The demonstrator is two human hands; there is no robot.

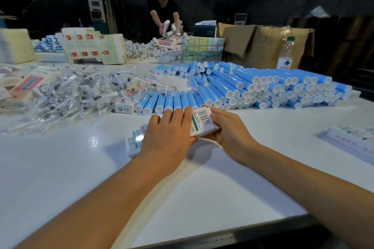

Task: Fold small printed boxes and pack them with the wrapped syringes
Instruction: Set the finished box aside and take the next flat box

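A small white printed box with a barcode and teal lettering lies across the middle of the white table. My left hand lies over its middle with the fingers stretched forward, pressing it down. My right hand grips the box's right end, thumb on the barcode face and fingers curled under it. The box's left end sticks out from under my left hand. A heap of clear-wrapped syringes covers the table to the left. Another folded box sits by the heap.
Blue tubes with white caps lie in rows and piles just beyond my hands. Flat printed box blanks stand at the back left. A cardboard carton and a water bottle are at the back right. A person handles boxes across the table.
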